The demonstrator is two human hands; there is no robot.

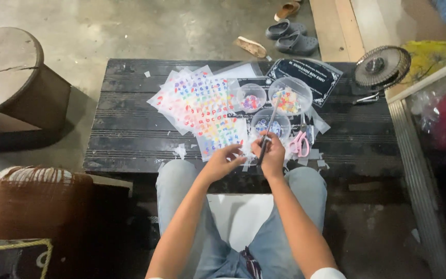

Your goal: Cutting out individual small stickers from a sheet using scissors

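head view. person seated, knees under the near edge of a low black table [130, 129]. both bare hands meet at the table's near edge, centre frame.

right hand [272, 155]: fingers curled tight around a long thin tool [268, 132], dark at the grip, pale shaft running up toward 12 o'clock over the bowls. could be tweezers or a craft knife; too small to tell.

left hand [223, 161]: at 9 o'clock of the right hand, just beside it. fingertips pinched together on a small scrap of clear film [244, 153]; the scrap itself is barely readable.

sticker sheets [202, 111]: fan of clear sheets covered in small coloured letters, at 11 o'clock of the hands, overlapping one another.

three clear round bowls: left bowl [251, 97] with purplish bits, right bowl [290, 95] with mixed coloured bits, near bowl [270, 124] directly at 12 o'clock of the right hand, the tool crossing it.

pink scissors [300, 143] at 2 o'clock of the right hand, lying flat on the table. dark plaque [305, 77] behind the bowls. small fan [382, 66] at the table's far right corner. sandals [292, 39] on the concrete floor beyond, at 12 o'clock.
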